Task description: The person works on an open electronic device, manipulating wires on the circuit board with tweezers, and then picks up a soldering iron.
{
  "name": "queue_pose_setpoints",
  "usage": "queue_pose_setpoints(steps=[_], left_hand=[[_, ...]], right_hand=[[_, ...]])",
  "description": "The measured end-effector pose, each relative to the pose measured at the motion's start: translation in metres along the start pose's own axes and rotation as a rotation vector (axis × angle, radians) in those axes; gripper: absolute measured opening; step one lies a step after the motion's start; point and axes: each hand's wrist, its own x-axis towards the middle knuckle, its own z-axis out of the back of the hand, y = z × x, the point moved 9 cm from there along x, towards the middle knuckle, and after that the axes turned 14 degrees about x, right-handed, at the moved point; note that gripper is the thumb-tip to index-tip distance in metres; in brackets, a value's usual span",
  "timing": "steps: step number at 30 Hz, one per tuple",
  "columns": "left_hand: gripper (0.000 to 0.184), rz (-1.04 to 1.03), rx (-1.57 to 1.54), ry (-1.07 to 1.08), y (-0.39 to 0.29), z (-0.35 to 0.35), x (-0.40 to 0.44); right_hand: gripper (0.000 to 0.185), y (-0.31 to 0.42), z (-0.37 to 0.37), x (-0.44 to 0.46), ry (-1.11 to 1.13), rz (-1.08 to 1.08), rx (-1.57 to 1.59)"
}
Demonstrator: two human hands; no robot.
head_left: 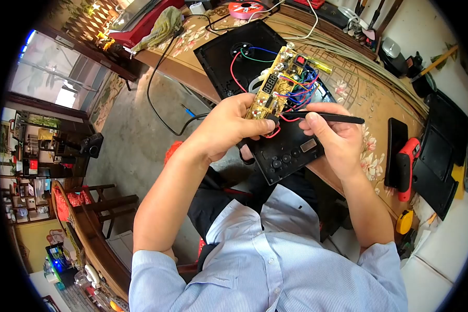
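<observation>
My left hand [239, 120] grips the lower end of a yellow circuit board [272, 86] that carries a digit display and several coloured wires [302, 93]. In my right hand [334, 136] is a pair of black tweezers [338, 117], held between thumb and fingers. Their tip reaches the lower edge of the board, close to my left thumb; whether it touches cannot be made out. Beneath the board lies an opened black plastic housing [213, 57], its wires running up to the board. A black panel with round buttons [283, 162] juts over the table's front edge.
On the wooden table [192, 73] a black cable [156, 106] hangs off the left side. To the right are a black phone-like slab [397, 148], a red and black handheld tool [408, 169] and a yellow tape measure [404, 222]. A pink spool [246, 9] stands at the back.
</observation>
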Motion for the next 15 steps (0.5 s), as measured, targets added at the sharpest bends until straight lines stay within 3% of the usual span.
queue_pose_setpoints(steps=[15], left_hand=[[0.040,-0.021,-0.057,0.024,-0.0043,-0.0010,-0.0008]], right_hand=[[0.023,-0.0038,-0.0024,0.0033,0.008,-0.004,0.012]])
